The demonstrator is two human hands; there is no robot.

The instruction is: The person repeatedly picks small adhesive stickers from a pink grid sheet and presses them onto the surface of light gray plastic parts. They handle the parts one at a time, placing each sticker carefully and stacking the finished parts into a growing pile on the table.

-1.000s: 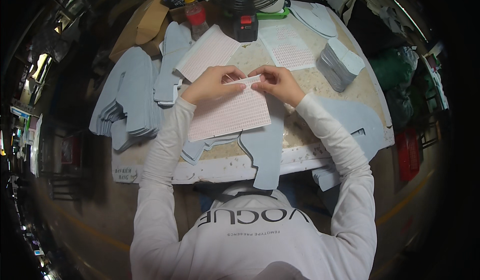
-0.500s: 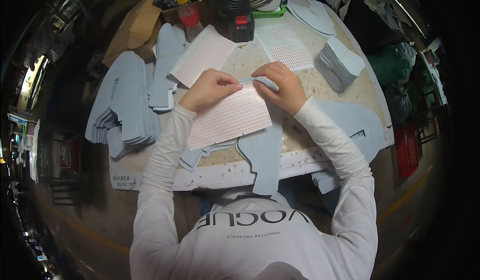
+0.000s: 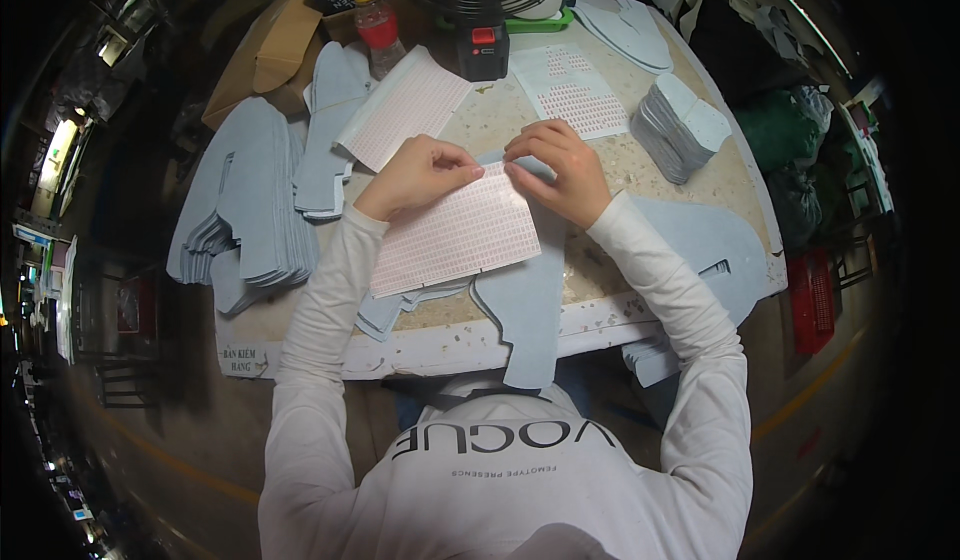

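My left hand (image 3: 430,175) pinches the upper edge of a sheet of small printed stickers (image 3: 460,235), white with rows of red marks. At that sheet's upper right corner, the thumb and forefinger of my right hand (image 3: 562,167) close together; whether a loose sticker is between them is too small to tell. Under the sheet lies a long pale blue-grey cut piece (image 3: 525,310), its lower end hanging past the table's near edge. More cut pieces (image 3: 385,312) show below the sheet's lower left side.
Stacks of blue-grey pieces stand at the left (image 3: 245,190) and right (image 3: 672,132). Another sticker sheet (image 3: 415,105) lies beyond my left hand, and a partly used one (image 3: 575,95) beyond my right. A fan (image 3: 483,50), a bottle (image 3: 377,32) and a cardboard box (image 3: 285,45) line the back.
Both hands stay almost in place at the sheet's upper edge. The fingers of my right hand have shifted very slightly; the whole view has moved a little.
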